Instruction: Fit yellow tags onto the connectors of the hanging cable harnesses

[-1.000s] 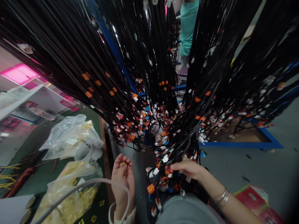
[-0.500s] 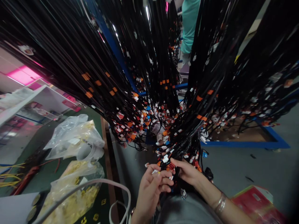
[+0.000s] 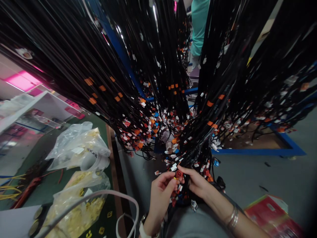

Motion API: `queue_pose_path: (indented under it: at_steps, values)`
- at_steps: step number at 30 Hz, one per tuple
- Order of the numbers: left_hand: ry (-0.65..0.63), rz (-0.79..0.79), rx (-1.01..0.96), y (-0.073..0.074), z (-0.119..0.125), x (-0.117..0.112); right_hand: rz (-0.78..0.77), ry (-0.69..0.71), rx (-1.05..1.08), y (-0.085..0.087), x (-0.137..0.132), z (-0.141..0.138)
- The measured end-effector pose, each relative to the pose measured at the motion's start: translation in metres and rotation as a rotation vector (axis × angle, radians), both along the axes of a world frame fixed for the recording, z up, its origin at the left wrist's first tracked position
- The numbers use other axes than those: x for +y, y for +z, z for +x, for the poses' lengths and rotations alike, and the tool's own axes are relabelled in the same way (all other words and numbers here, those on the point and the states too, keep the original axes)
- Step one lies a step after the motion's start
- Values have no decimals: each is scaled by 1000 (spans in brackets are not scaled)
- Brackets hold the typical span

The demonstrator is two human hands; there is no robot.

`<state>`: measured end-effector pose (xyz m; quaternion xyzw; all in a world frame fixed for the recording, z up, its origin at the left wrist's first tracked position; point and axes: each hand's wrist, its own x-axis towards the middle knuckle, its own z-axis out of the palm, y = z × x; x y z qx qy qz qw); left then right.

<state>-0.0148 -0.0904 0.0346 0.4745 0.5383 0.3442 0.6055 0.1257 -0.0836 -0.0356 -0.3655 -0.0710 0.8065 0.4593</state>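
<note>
Black wire harnesses (image 3: pixel 198 145) hang in thick bundles in front of me, their ends tipped with orange, white, red and blue connectors. My right hand (image 3: pixel 196 181) pinches a red connector (image 3: pixel 179 174) at the bottom of the nearest bundle. My left hand (image 3: pixel 162 191) is closed in a pinch right beside it, with a small yellow piece (image 3: pixel 174 178) at its fingertips touching the same connector. My right wrist wears silver bangles (image 3: pixel 232 218).
On the green bench to the left lie clear plastic bags of small yellow parts (image 3: pixel 78 201), a roll of tape (image 3: pixel 95 162) and a white cable (image 3: pixel 104 195). A blue rack frame (image 3: pixel 260 152) stands on the grey floor. A red box (image 3: pixel 269 215) sits lower right. A person in a teal top (image 3: pixel 199 26) stands behind.
My left hand has come over from the bench side, where it lay open with a yellow piece in the palm, and now pinches at the red connector held by my right hand.
</note>
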Motion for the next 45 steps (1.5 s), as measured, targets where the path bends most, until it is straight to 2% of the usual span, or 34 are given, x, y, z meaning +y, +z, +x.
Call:
queue_pose_path:
  at_steps: [7, 15, 18, 20, 24, 32, 35, 40, 45]
  values:
    - [1, 2, -37, -1, -1, 5, 21, -25, 2, -1, 2, -3]
    - [2, -157, -329, -5, -3, 7, -26, -50, -40, 0, 2, -4]
    - [39, -118, -284, -7, -2, 11, -27, -68, -39, -1, 2, -5]
    - [51, -68, -177, -9, -3, 14, -24, -72, -30, -2, 3, -6]
    - [-45, 82, 19, -9, -5, 19, -18, -65, -18, -4, 3, -6]
    - [-232, 611, 422, -6, -5, 24, -5, -75, -15, -5, 3, -6]
    - [-321, 764, 523, -3, -6, 27, 19, -77, -24, -5, 3, -6]
    - [-396, 908, 605, -4, -7, 31, 19, -71, -25, -5, 2, -6]
    - [-467, 929, 656, -8, -8, 33, 22, -73, -65, -6, 2, -6]
